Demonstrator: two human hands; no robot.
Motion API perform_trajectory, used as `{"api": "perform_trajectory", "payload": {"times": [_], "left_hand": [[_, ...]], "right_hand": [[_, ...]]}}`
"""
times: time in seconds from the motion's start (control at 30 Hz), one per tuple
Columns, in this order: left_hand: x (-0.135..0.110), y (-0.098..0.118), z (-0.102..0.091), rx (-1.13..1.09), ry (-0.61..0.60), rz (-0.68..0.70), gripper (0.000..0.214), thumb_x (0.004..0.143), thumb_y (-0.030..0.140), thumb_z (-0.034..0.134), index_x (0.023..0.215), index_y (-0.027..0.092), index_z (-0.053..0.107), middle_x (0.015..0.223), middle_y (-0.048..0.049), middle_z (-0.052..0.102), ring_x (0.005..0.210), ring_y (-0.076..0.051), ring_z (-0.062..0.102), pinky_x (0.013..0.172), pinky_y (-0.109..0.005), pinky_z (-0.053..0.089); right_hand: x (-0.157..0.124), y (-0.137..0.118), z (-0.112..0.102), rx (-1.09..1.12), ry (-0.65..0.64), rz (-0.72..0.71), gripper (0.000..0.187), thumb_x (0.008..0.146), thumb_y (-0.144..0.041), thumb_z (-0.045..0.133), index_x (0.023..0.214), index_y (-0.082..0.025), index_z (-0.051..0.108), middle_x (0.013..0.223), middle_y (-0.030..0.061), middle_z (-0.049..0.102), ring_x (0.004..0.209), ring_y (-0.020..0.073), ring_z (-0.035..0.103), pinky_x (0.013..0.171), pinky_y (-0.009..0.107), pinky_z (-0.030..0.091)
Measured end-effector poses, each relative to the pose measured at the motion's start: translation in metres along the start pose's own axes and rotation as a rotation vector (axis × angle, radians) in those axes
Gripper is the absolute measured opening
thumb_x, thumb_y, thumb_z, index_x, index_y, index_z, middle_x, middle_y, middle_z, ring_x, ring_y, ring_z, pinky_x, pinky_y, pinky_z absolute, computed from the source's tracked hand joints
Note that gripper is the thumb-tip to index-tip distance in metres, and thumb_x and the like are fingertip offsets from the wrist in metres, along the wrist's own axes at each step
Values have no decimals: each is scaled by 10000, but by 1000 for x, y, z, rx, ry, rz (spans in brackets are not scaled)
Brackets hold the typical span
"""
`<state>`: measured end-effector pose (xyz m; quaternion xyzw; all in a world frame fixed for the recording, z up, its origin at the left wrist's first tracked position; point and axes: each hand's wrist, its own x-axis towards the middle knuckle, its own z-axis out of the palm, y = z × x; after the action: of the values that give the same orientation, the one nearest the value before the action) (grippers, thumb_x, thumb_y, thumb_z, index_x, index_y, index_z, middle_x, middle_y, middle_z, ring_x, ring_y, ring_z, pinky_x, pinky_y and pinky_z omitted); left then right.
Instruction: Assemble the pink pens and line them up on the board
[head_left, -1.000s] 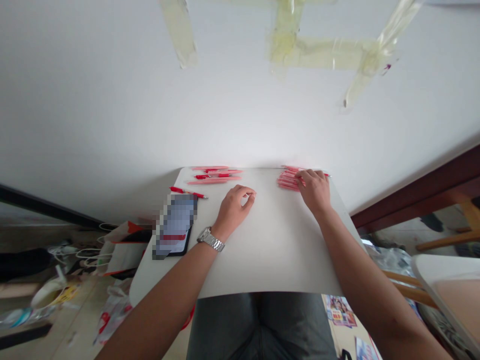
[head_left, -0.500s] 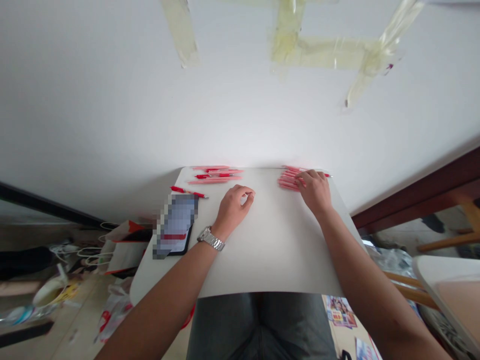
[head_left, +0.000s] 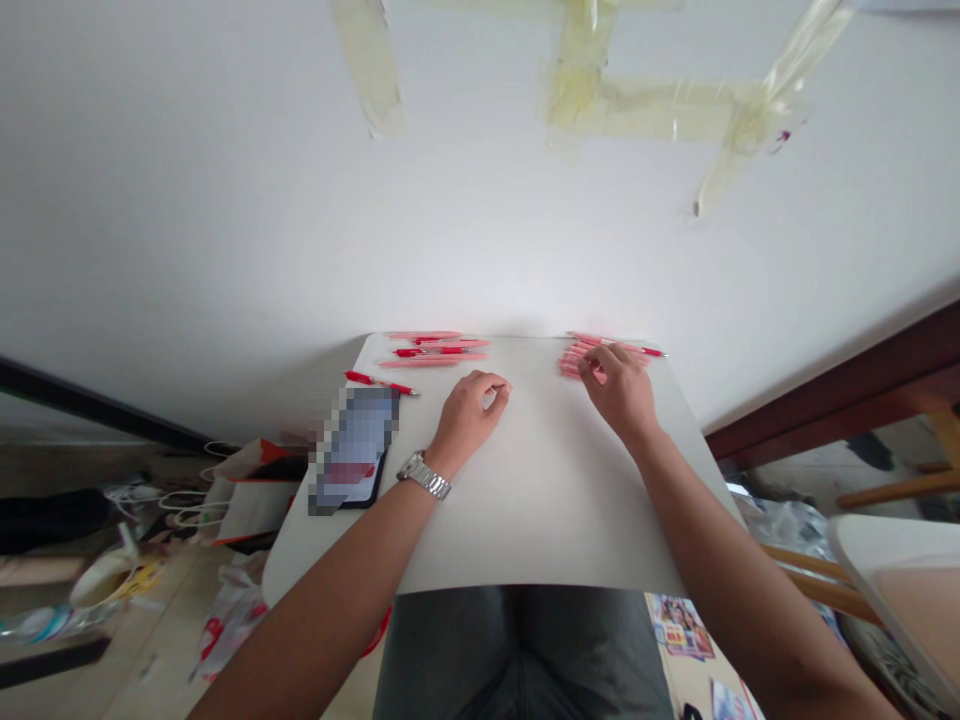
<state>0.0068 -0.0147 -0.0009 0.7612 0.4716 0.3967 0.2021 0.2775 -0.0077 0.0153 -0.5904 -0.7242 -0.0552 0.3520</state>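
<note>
My left hand (head_left: 472, 415) is held over the white table (head_left: 517, 510), fingers curled and thumb tip close to the index fingertip; nothing shows in them. A silver wristwatch (head_left: 424, 475) is on that wrist. Up at the right, my right hand (head_left: 621, 392) is at the near side of a bundle of pink sticks (head_left: 571, 358), its fingers bent in toward the thumb. Whether it holds anything is hidden. A red pen (head_left: 654, 352) pokes out to the right behind it. Beyond my left hand lie more pink sticks (head_left: 420, 364) and red pens (head_left: 442, 351).
A phone (head_left: 360, 450) with a blurred screen lies at the table's left edge, and another red pen (head_left: 381, 383) is just behind it. A white wall (head_left: 480, 220) rises along the table's far edge. Bags (head_left: 255, 500) stand on the floor at left.
My right hand has pulled slightly left off the bundle, its fingers more curled and its thumb now visible. My left hand stays in the same pose. The whole view has shifted a little.
</note>
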Motion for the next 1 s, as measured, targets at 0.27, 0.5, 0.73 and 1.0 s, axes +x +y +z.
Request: {"api": "perform_trajectory", "payload": {"times": [0.27,0.5,0.73,1.0], "left_hand": [[0,-1,1,29,-8,19,117,1013,221,589,976,228,700,997,-47,741,972,-221,685,948,-395,549],[-1,-2,5,100,-21,39,95,1011,233,610,985,236,701,999,-44,736,982,-233,672,947,-407,529],[-5,2,8,267,-38,67,41,1008,244,623,973,236,644,953,-46,687,923,-247,624,889,-415,488],[-6,18,7,511,-119,170,41,1020,245,594,988,234,617,1006,-95,626,993,-298,585,884,-449,468]], "right_hand": [[-14,-28,23,293,-180,-14,330,1020,-430,566,757,-233,532,731,17,611,664,167,512,650,309,381],[-19,-28,34,445,-252,110,449,1019,-556,536,712,-233,481,644,-21,512,606,144,432,603,304,320],[-19,-25,37,451,-251,131,496,1016,-599,518,689,-230,465,630,-25,485,601,140,406,593,303,291],[-19,-26,37,444,-229,151,484,1011,-572,524,680,-227,454,620,-37,425,594,136,388,589,301,281]]}}
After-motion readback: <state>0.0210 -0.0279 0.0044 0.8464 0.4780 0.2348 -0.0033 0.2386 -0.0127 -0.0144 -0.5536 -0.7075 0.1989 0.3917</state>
